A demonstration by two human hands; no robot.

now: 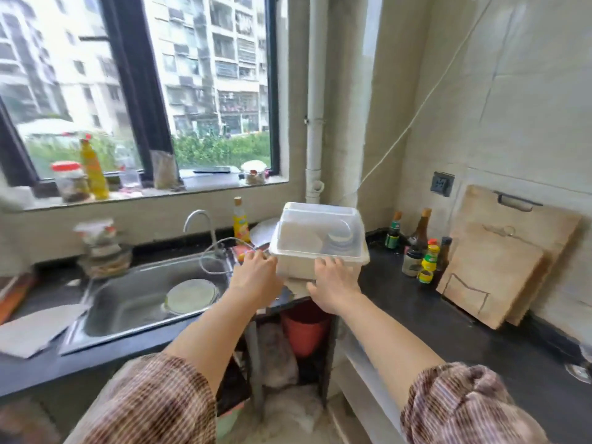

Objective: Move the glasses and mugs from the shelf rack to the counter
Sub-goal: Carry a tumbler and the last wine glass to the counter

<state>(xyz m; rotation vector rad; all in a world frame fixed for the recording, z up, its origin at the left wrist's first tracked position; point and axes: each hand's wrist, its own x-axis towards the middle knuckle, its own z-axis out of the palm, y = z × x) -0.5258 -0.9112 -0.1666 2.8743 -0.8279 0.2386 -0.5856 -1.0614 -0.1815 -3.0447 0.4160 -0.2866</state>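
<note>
**Both hands on the lidded dish rack by the sink**

The dark bench [448, 315] ran along the wall, its near edge cut off by the frame. Left of the rack lay the steel sink [134, 302], holding a round plate [191, 296]. The white dish rack [317, 248] stood at the bench corner under a cloudy clear lid; pale rounded shapes showed through, too blurred to tell as mugs or glasses. Right of the rack, bottles and jars [423, 251] clustered before leaning cutting boards [499, 261]. The left hand [256, 270] curled against the rack's left front edge; the right hand [333, 280] gripped its front rim, fingers bent over it. Far right of the rack, a glass [581, 363] was mostly cropped.
</note>
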